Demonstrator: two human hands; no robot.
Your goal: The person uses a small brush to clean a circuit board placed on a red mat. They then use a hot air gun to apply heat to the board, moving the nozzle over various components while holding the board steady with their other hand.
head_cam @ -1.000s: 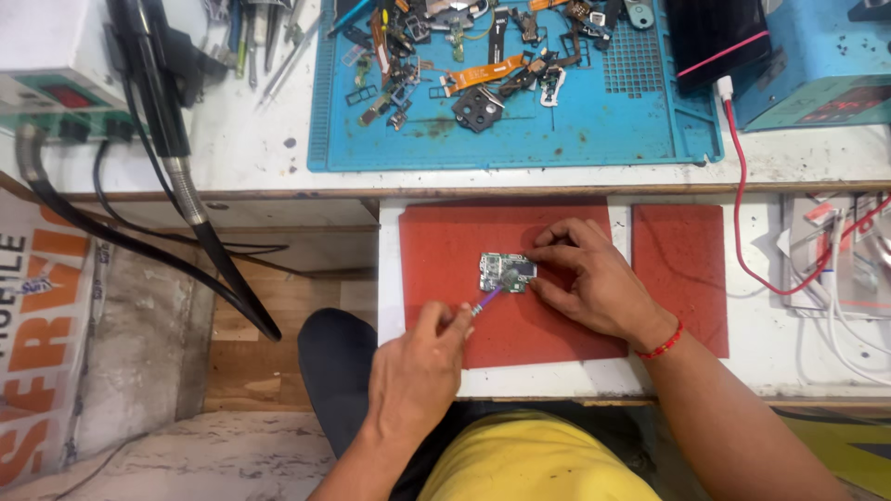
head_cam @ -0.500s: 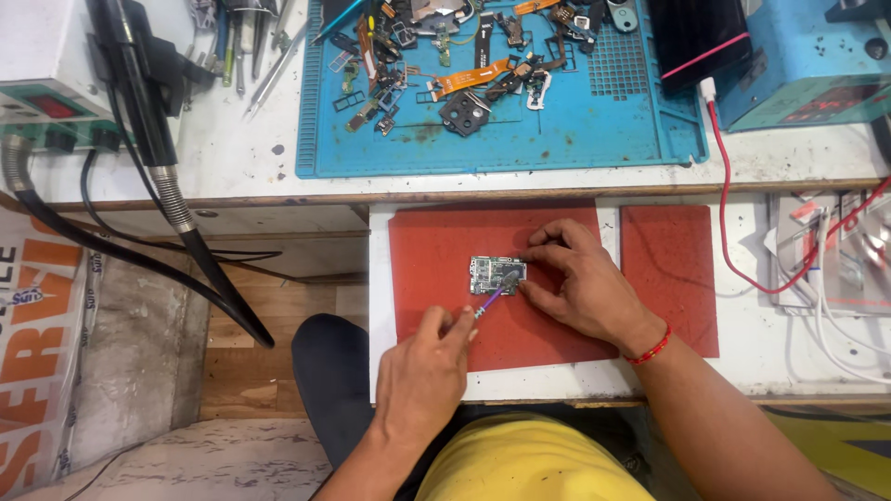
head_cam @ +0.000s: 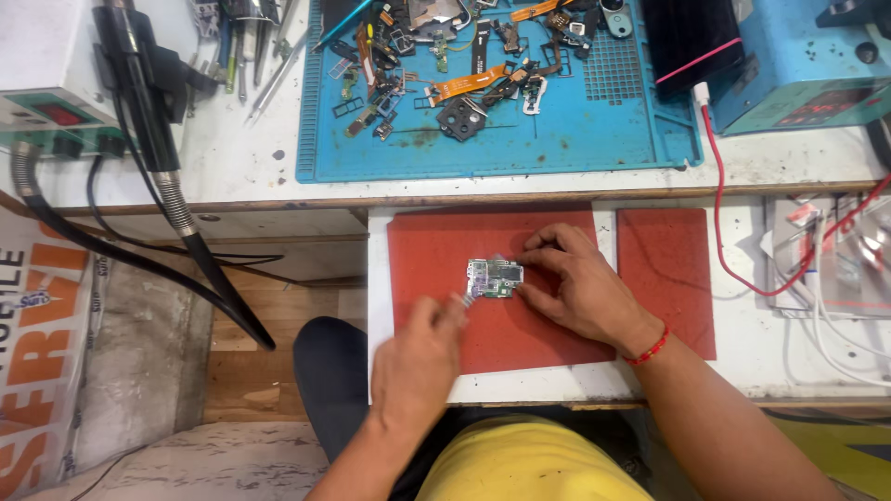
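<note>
Small circuit board (head_cam: 495, 277) on the red mat (head_cam: 436, 241), mid-frame.
Right hand (head_cam: 580, 288) pinches its edge; left hand (head_cam: 418, 357) grips a thin tool (head_cam: 469, 299). The board looks light, stiff, fragile: edges only.

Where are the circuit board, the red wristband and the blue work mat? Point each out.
circuit board (head_cam: 495, 277), head view, on the middle of its green face.
red wristband (head_cam: 648, 351), head view, on the band across the right wrist.
blue work mat (head_cam: 575, 139), head view, on a bare patch near its front edge.
</note>
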